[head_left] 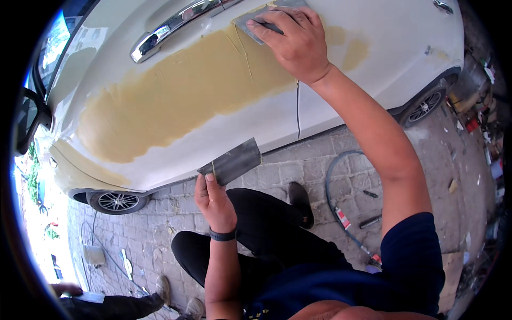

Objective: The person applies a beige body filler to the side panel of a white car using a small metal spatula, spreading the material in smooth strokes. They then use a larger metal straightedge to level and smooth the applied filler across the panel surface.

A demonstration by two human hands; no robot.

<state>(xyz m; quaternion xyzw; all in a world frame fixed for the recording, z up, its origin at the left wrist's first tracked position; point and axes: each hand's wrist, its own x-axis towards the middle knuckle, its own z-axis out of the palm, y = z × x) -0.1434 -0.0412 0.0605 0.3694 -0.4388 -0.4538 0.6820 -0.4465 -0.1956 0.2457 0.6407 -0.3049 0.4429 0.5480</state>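
I view the left hand, near, pinching a dark plate. The right hand, farther off, clasps a grey plate over a tan coating.

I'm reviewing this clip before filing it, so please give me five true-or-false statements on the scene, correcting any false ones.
1. The right hand holds a gray plate at the side of the white car. True.
2. The left hand is empty. False: it holds a dark rectangular plate.
3. A chrome door handle lies above part of the tan coating in the picture. True.
4. The dark wristband is on the right wrist. False: it is on the left wrist.
5. The gray hose hangs from the car. False: it lies on the paved ground.
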